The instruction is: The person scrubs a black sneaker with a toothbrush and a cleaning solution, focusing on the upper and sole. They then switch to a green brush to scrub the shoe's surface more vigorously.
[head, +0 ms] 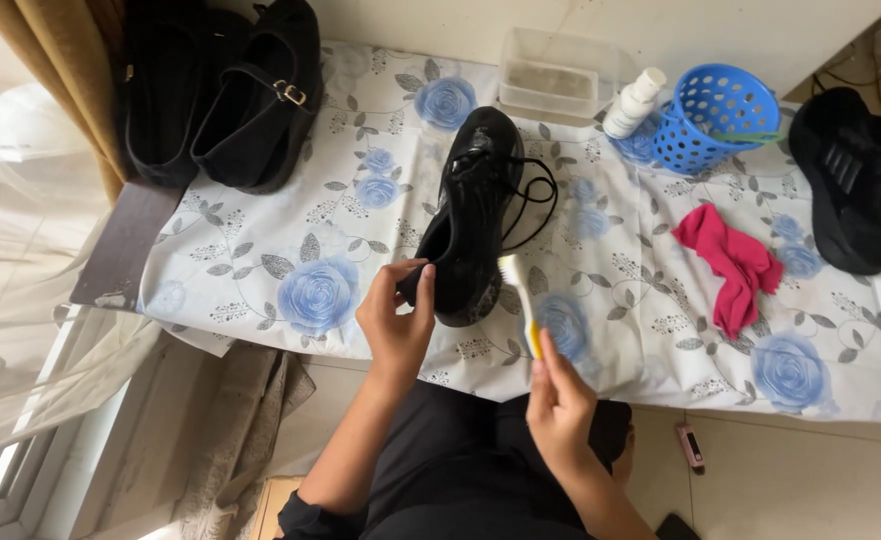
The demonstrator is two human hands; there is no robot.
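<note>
— Shoe (473, 210) w/ black laces sits mid-table on the floral cloth (291, 240), toe pointing away, heel at the near edge. See it?

— Yep. Left hand (398, 318) has the heel: thumb and fingers pinched round the back rim, closed on it.

— Right hand (559, 400)?

— Fingers wrapped shut on a toothbrush (519, 300), yellow-and-white handle. Bristle head is up, just beside the shoe's right side near the heel. Touching or not, can't tell.

— What else is on the cloth?

— Pink rag (731, 262) crumpled to the right, well apart from the shoe. Blue perforated basket (716, 115) at the far right, small white bottle (633, 102) leaning against it. Clear plastic tub (553, 80) at the back, by the wall.

— More shoes?

— Black strap shoes (226, 100) w/ a buckle at far left, next to the curtain (46, 70). Black sneaker (856, 180) at the right edge.

— Floor?

— Small pink item (690, 446) on the tiles under the table edge, too small to tell what it is.
</note>
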